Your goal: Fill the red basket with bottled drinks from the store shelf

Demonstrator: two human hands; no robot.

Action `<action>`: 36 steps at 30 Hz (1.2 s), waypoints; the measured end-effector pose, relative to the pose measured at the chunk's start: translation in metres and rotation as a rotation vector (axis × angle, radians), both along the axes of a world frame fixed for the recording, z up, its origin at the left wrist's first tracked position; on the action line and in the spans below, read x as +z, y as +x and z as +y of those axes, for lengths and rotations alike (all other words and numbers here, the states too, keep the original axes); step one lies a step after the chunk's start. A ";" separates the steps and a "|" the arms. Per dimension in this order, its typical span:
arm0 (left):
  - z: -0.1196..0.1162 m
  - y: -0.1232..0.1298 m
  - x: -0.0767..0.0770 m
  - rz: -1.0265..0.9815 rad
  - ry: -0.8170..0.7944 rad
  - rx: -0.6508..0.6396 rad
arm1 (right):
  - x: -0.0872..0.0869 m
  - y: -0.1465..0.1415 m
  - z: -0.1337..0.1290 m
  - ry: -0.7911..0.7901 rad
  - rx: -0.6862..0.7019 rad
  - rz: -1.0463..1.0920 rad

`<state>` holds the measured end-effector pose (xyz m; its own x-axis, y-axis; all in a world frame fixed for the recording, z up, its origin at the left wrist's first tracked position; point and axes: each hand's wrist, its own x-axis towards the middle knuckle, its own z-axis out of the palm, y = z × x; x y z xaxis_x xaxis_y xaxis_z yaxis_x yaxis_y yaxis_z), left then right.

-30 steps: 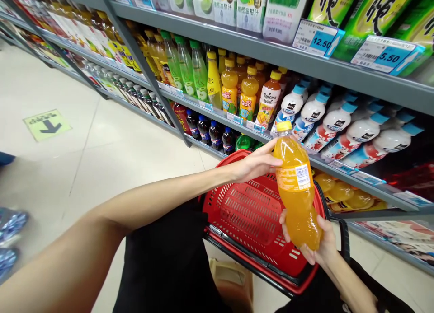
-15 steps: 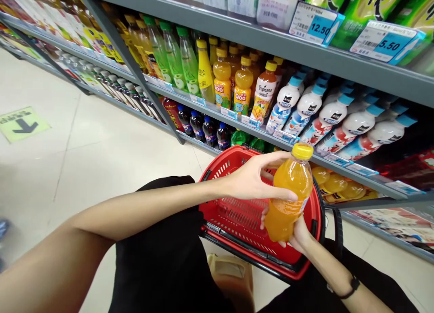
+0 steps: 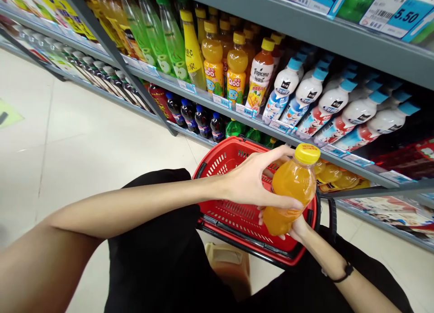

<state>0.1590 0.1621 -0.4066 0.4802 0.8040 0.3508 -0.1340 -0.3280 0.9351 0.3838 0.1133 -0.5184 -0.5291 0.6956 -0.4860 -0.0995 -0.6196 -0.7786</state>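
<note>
An orange drink bottle point(image 3: 292, 186) with a yellow cap is tilted above the red basket point(image 3: 220, 152). My left hand point(image 3: 254, 179) wraps round its upper body, thumb across the front and fingers behind. From below, my right hand point(image 3: 298, 229) holds the lower part, its fingers partly hidden behind the bottle. A dark band circles my right wrist. Inside the basket, the perforated bottom shows, partly covered by my hands and the bottle.
Shelves point(image 3: 190, 94) hold rows of drinks: green-capped bottles point(image 3: 169, 37), Qoo bottles point(image 3: 213, 60), a Tropicana bottle point(image 3: 260, 78) and blue-capped white bottles point(image 3: 307, 96). Dark bottles point(image 3: 202, 122) stand lower down. The basket's black handle point(image 3: 332, 216) is at its right. Pale floor tiles point(image 3: 74, 150) lie at left.
The view has shifted, so the shelves appear further left and higher. The bottle leans slightly more, its cap turned more toward me. Both hands keep their hold.
</note>
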 end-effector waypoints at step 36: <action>0.088 -0.037 -0.043 -0.350 -0.611 0.166 | 0.033 0.007 0.026 0.544 -0.376 -0.253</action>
<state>0.1217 0.2501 -0.4493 0.2761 0.9583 -0.0739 -0.4527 0.1975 0.8695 0.3904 0.1396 -0.4857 -0.1220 0.9881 -0.0940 -0.0056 -0.0954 -0.9954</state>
